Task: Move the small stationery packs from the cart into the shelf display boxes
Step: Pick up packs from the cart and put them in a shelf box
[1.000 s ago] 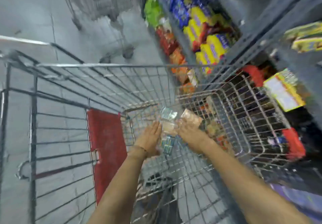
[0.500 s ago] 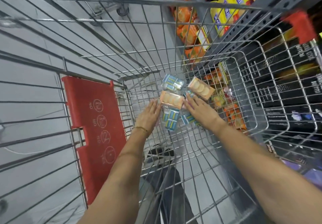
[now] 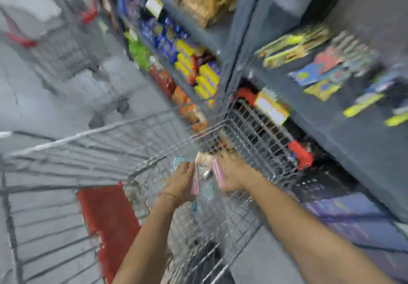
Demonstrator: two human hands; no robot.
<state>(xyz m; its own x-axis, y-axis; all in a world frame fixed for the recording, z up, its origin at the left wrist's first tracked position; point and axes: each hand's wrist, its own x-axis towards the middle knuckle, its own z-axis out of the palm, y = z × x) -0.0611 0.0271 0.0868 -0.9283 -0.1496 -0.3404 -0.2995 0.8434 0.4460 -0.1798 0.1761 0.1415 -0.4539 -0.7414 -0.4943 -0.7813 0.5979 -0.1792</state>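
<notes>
Up come both hands off the cart floor, packs gathered between them where half a second ago they lay spread on the wire! Left hand [image 3: 184, 183] presses a pink pack inward; right hand [image 3: 231, 176] clasps another, palms facing. Stationery packs [image 3: 204, 173] sit squeezed between both hands, above the cart [image 3: 260, 133]. Shelf [image 3: 331, 115] waits beyond the right hand; pickup looks done.

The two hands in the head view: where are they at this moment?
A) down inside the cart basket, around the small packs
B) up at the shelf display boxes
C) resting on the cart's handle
A: the left hand and the right hand are both low inside the wire cart, gathered around the small packs.
</notes>
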